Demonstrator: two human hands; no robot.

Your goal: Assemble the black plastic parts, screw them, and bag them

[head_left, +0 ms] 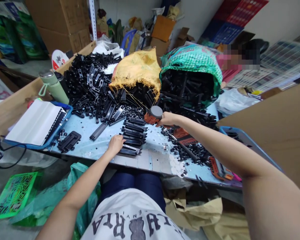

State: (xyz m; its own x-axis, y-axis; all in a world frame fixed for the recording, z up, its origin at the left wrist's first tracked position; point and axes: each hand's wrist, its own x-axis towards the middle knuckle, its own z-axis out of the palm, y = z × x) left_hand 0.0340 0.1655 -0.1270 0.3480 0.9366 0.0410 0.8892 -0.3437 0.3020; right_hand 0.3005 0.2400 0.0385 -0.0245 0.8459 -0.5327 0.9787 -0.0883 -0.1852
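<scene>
My right hand (168,119) is wrapped around an orange and grey cordless drill (153,115), held over the right end of a row of long black plastic parts (133,135). These parts lie side by side on the light blue tabletop in front of me. My left hand (116,144) is at the left end of the row, its fingers closed on the end of one black part near the front. Part of the drill is hidden behind my right hand and forearm, and its tip cannot be made out.
A big heap of black parts (90,83) lies at the back left. A yellow sack (136,68) and a green sack (192,55) spill more. A blue tray (70,111) holds papers; a green flask (55,88) stands behind. An orange-black battery-like block (221,170) sits front right.
</scene>
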